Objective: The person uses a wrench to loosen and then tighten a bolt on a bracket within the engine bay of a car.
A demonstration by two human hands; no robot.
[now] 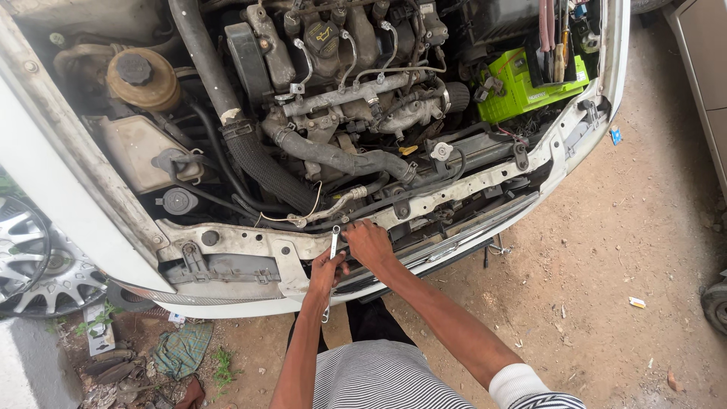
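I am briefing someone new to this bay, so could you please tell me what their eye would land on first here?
Most striking is the open engine bay filling the upper picture, with a bright green battery at its upper right. At bottom centre, the left hand holds a silver spanner upright against the white front panel, and the right hand rests beside it.
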